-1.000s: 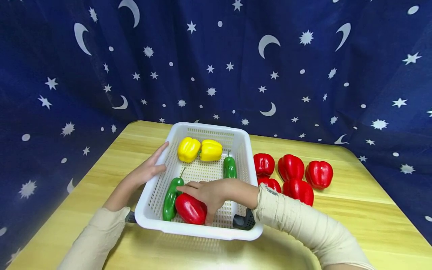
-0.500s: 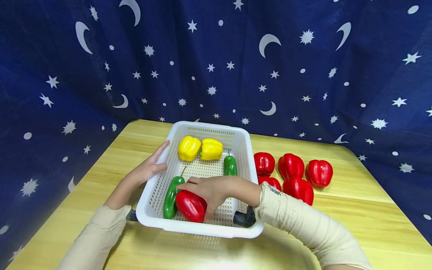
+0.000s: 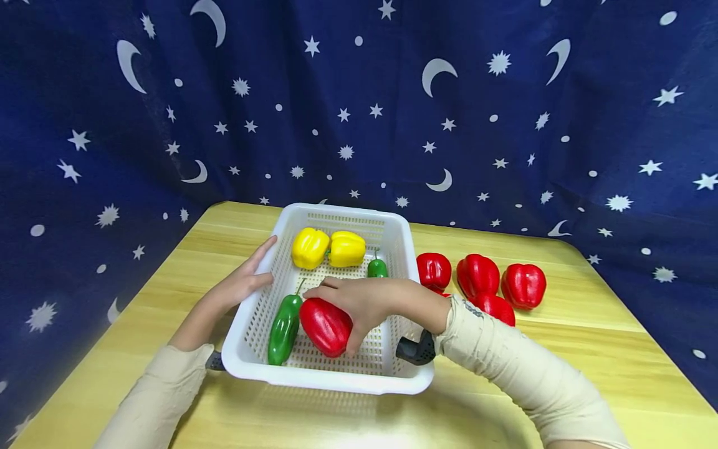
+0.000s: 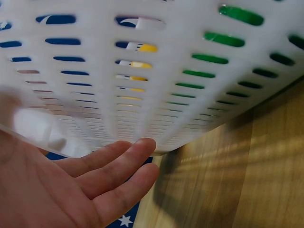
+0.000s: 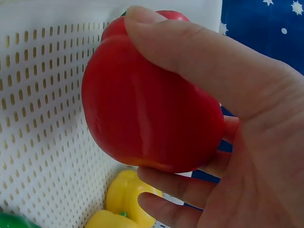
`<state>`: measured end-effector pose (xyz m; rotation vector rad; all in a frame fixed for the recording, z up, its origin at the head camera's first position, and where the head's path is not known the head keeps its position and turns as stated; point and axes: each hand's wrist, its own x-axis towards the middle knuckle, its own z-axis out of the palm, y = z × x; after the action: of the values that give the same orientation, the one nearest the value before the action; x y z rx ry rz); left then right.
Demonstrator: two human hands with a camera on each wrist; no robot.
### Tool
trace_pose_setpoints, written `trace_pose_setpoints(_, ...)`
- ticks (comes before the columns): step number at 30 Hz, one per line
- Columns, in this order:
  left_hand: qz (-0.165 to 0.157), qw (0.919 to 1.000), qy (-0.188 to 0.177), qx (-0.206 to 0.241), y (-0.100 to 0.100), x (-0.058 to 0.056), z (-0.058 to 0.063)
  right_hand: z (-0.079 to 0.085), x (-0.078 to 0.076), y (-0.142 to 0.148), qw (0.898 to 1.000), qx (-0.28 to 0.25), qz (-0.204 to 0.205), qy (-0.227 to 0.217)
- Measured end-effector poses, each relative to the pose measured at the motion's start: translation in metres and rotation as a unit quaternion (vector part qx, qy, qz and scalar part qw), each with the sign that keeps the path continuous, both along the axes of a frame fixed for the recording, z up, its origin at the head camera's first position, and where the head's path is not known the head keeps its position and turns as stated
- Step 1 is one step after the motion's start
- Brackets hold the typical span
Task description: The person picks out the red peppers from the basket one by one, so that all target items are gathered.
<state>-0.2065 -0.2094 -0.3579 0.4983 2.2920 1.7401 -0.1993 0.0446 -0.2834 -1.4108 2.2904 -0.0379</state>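
Observation:
In the head view my right hand [image 3: 364,305] grips a red bell pepper [image 3: 326,327] inside the white plastic basket [image 3: 331,381]. The right wrist view shows the thumb over one side of this pepper [image 5: 147,104] and the fingers round the other. My left hand [image 3: 241,284] holds the basket's left rim, thumb over the inside. Its other fingers [image 4: 118,171] stretch along the slotted outer wall in the left wrist view. Left of the held pepper lies a long green pepper [image 3: 284,330]. Another green pepper [image 3: 378,268] is partly hidden behind my right hand.
Two yellow bell peppers [image 3: 328,249] lie at the basket's far end. Right of the basket, several red bell peppers [image 3: 478,275] sit grouped on the wooden table [image 3: 606,349]. A dark blue curtain [image 3: 359,112] with moons and stars hangs behind the table.
My right hand has lifted the red bell pepper slightly and shifted it rightward, apart from the green pepper at left. My left hand stays at the basket rim.

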Motion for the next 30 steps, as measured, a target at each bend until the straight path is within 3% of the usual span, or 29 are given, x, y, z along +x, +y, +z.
trace_pose_setpoints(13,-0.003,1.0000,0.004,0.004,0.004,0.001,-0.002,0.009,0.001,0.020,0.998,-0.001,-0.055,-0.003)
trace_pose_setpoints(30,-0.002,0.9998,-0.018,-0.003,0.002,0.004,0.002,0.023,-0.002,0.062,0.991,-0.037,-0.127,-0.026)
